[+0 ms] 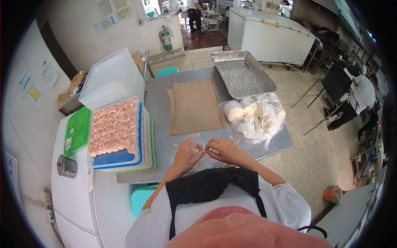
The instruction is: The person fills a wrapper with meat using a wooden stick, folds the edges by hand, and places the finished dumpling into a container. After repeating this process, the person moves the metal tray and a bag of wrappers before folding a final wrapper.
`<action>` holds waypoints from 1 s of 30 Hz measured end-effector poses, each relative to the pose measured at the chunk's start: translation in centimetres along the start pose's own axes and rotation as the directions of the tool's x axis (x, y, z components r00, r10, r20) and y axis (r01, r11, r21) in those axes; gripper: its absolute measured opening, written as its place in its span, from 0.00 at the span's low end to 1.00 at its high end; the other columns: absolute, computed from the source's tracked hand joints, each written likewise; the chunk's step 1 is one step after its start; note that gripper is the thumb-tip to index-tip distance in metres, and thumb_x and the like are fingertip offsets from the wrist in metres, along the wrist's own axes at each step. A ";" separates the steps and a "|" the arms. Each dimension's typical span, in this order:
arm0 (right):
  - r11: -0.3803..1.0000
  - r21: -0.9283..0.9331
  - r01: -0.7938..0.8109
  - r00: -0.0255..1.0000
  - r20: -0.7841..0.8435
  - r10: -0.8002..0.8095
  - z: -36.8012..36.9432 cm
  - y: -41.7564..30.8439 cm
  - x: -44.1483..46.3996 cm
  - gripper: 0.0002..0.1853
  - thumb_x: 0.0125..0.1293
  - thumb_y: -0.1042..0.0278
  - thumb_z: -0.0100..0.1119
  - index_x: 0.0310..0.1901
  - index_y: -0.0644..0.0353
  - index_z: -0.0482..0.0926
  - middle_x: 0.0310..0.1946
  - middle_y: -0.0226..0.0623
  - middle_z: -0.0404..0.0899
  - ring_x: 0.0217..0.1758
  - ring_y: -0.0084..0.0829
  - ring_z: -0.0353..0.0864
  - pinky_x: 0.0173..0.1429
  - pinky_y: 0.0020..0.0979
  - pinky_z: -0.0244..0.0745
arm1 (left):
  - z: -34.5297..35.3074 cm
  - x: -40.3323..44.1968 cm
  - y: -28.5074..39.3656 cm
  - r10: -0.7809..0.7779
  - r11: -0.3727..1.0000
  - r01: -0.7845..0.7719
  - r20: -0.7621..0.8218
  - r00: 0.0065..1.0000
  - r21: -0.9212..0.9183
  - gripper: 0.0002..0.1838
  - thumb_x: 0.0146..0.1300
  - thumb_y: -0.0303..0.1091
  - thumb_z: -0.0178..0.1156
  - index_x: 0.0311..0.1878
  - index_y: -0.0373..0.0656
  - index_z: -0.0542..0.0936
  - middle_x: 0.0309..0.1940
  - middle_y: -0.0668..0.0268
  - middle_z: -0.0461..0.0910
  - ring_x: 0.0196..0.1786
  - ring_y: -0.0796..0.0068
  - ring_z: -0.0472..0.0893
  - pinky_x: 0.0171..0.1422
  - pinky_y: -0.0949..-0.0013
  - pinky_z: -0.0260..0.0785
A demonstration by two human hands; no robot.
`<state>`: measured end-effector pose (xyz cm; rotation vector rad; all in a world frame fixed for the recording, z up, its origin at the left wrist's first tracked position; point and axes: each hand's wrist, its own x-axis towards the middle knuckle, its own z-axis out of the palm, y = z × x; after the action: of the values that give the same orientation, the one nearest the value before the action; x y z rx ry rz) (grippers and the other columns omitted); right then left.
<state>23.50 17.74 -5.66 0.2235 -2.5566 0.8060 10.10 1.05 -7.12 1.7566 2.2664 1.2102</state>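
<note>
My left hand (188,153) and my right hand (223,150) meet close in front of my apron, over the near edge of the grey metal table (155,124). Thumbs and fingertips of both are pinched together; whatever lies between them is too small to name. White residue marks the left fingers. Below the hands shows a bit of clear plastic (209,163), partly hidden by them. Just beyond lies a folded tan cloth (194,106). To the right sits a clear plastic bag (264,124) of round, pale pieces that look like dough.
A metal tray (244,74) overhangs the table's far right corner. On the left stand stacked containers, the top one with rows of pinkish meat pieces (113,128), near empty-looking clear bins (109,80), a green lid (77,131) and a metal cup (67,166). A person (359,97) bends at right.
</note>
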 end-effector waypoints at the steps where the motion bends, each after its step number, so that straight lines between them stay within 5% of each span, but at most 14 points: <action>1: 1.000 -0.013 -0.016 1.000 -0.006 0.016 0.2 -0.3 0.0 0.06 0.61 0.67 0.62 0.37 0.57 0.78 0.36 0.37 0.79 0.40 0.41 0.80 0.42 0.39 0.76 | -0.3 -0.2 -0.2 -0.004 1.000 0.004 -0.005 1.000 0.014 0.08 0.53 0.33 0.69 0.34 0.43 0.81 0.59 0.51 0.74 0.62 0.47 0.71 0.66 0.53 0.63; 9: 0.987 -0.015 -0.157 0.985 -0.072 0.156 0.2 -2.9 0.2 0.08 0.60 0.66 0.65 0.38 0.56 0.76 0.37 0.36 0.78 0.42 0.42 0.80 0.43 0.38 0.77 | -0.9 -0.3 -1.1 0.057 0.989 -0.050 0.043 0.997 -0.138 0.07 0.58 0.33 0.65 0.39 0.44 0.82 0.60 0.52 0.74 0.63 0.47 0.71 0.67 0.54 0.62; 17: 0.986 -0.071 -0.152 0.979 -0.147 0.141 -0.5 -3.2 -0.1 0.22 0.61 0.67 0.65 0.57 0.56 0.73 0.54 0.48 0.73 0.54 0.48 0.77 0.53 0.38 0.76 | -0.2 0.0 -1.9 0.027 0.940 0.025 0.147 0.989 -0.341 0.17 0.68 0.37 0.56 0.57 0.43 0.77 0.65 0.55 0.69 0.66 0.53 0.69 0.69 0.56 0.60; 19: 0.985 -0.119 -0.122 0.986 -0.130 0.106 -0.3 -2.3 -0.2 0.23 0.62 0.68 0.64 0.59 0.54 0.73 0.55 0.49 0.73 0.54 0.47 0.77 0.53 0.38 0.77 | -0.7 0.0 -1.0 -0.133 0.665 0.370 0.385 0.914 -0.649 0.23 0.68 0.39 0.58 0.64 0.44 0.72 0.70 0.57 0.63 0.70 0.57 0.65 0.72 0.57 0.57; 23: 0.985 -0.142 -0.102 0.994 -0.063 0.094 -1.1 -1.3 -0.1 0.24 0.64 0.66 0.59 0.63 0.51 0.71 0.59 0.47 0.71 0.58 0.49 0.75 0.54 0.40 0.76 | -1.0 0.2 -1.0 -0.090 0.673 0.356 0.406 0.910 -0.648 0.29 0.67 0.38 0.57 0.71 0.43 0.66 0.77 0.57 0.49 0.74 0.61 0.58 0.75 0.59 0.53; 25: 0.981 -0.176 -0.083 0.995 -0.065 0.072 -1.3 -0.8 0.2 0.25 0.65 0.65 0.58 0.64 0.49 0.70 0.56 0.46 0.73 0.55 0.48 0.76 0.52 0.41 0.77 | -0.8 0.2 -1.2 -0.105 0.811 0.291 0.362 0.926 -0.508 0.34 0.66 0.43 0.60 0.73 0.49 0.62 0.77 0.56 0.48 0.79 0.56 0.47 0.77 0.56 0.46; 27: 0.976 -0.209 -0.062 0.996 -0.072 0.048 -1.4 -0.4 0.3 0.25 0.66 0.64 0.58 0.65 0.48 0.69 0.54 0.46 0.75 0.53 0.47 0.78 0.50 0.42 0.77 | -0.6 0.3 -1.2 -0.107 0.792 0.304 0.369 0.923 -0.530 0.37 0.65 0.47 0.59 0.75 0.50 0.59 0.78 0.56 0.45 0.79 0.56 0.45 0.78 0.57 0.44; 30: 0.966 -0.177 -0.189 0.968 0.129 0.213 -1.6 -0.1 0.5 0.30 0.67 0.61 0.56 0.70 0.43 0.61 0.45 0.43 0.78 0.45 0.47 0.80 0.45 0.44 0.77 | -0.7 0.6 -1.4 -0.101 0.730 0.324 0.374 0.922 -0.602 0.43 0.63 0.54 0.59 0.77 0.51 0.54 0.79 0.56 0.42 0.80 0.56 0.41 0.79 0.56 0.40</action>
<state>23.69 18.60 -4.25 -0.0314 -2.8023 0.6670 8.46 1.11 -7.18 1.2556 1.5239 1.3283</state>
